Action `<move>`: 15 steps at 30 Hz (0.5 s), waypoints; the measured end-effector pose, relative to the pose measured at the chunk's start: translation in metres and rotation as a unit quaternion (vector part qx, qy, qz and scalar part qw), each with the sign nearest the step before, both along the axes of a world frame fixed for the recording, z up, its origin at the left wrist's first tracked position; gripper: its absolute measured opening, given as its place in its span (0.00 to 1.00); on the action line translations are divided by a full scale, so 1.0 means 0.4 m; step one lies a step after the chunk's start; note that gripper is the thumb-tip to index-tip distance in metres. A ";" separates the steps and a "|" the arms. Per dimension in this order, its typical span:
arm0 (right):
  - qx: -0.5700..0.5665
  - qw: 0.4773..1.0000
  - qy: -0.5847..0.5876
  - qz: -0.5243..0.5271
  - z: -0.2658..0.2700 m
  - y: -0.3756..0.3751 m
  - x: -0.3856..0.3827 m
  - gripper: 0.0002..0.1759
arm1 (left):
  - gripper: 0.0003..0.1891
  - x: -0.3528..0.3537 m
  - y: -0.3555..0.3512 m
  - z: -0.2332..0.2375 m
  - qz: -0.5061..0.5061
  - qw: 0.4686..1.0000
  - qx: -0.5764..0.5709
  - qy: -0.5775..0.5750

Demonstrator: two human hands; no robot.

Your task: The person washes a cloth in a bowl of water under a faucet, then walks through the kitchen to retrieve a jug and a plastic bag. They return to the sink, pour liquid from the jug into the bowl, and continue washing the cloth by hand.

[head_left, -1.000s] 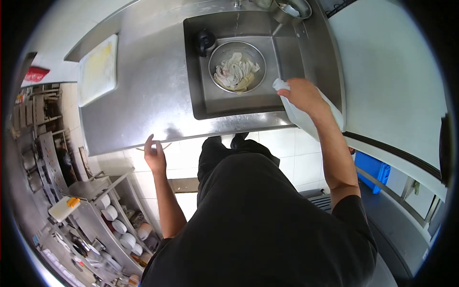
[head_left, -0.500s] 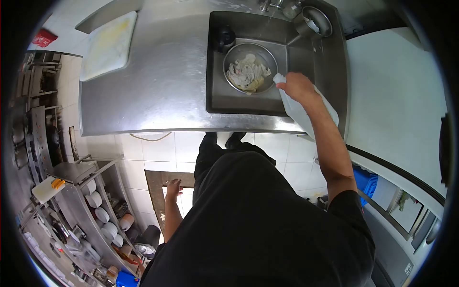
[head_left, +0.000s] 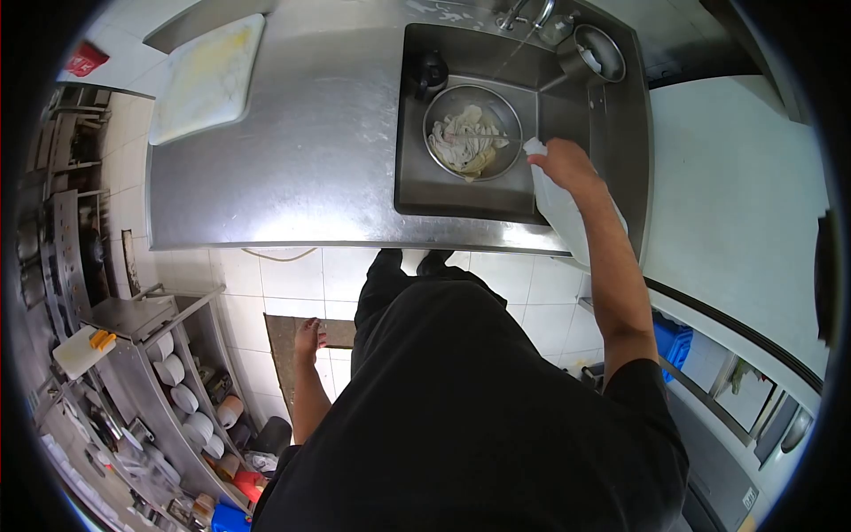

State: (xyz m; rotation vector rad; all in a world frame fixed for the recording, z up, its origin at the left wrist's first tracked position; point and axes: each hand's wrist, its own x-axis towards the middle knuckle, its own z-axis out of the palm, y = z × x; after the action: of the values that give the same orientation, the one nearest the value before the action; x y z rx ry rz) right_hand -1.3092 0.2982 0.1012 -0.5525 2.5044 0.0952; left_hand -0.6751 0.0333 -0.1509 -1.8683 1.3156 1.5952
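Observation:
My right hand is closed on the neck of a translucent white plastic jug. The jug is tipped with its mouth towards a round metal bowl in the sink. From the mouth a thin pale streak, like poured liquid, reaches over the bowl. Bunched whitish and yellowish cloths lie in the bowl. Away from the counter, my left hand hangs low by my side, holding nothing, its fingers loosely bent and apart.
A dark jug-like container stands in the sink's far left corner. A metal pot sits at the far right, near the faucet. A stained cutting board lies on the steel counter. Shelves hold bowls to my left.
The view has shifted slightly, so the sink appears further right. A pale streak now shows from the jug's mouth over the bowl. My right hand keeps its hold; my left stays low.

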 end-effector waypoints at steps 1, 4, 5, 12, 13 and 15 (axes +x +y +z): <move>-0.005 1.000 -0.002 -0.007 0.005 0.001 0.001 0.27 | 0.20 -0.008 -0.016 -0.001 -0.001 1.000 -0.005 0.003; -0.015 1.000 0.007 0.010 -0.011 0.023 -0.001 0.28 | 0.21 -0.039 -0.048 0.007 -0.012 1.000 -0.009 0.003; -0.025 0.999 0.019 0.019 -0.019 0.033 0.002 0.28 | 0.21 -0.050 -0.055 0.013 -0.016 1.000 -0.008 0.003; -0.019 1.000 0.013 -0.002 -0.039 0.071 0.010 0.28 | 0.22 -0.077 -0.082 -0.005 -0.034 0.999 0.010 0.006; -0.012 1.000 0.006 -0.011 -0.038 0.073 0.010 0.28 | 0.22 -0.079 -0.083 -0.003 -0.036 0.999 0.014 0.007; -0.004 1.000 0.007 -0.011 -0.048 0.085 0.005 0.28 | 0.22 -0.080 -0.084 0.000 -0.036 0.999 0.013 0.010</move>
State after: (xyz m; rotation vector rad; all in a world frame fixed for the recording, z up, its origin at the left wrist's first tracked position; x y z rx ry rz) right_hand -1.3071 0.3322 0.0820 -0.5293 2.5252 0.0814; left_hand -0.7073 -0.0004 -0.1511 -1.7750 1.3488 1.5907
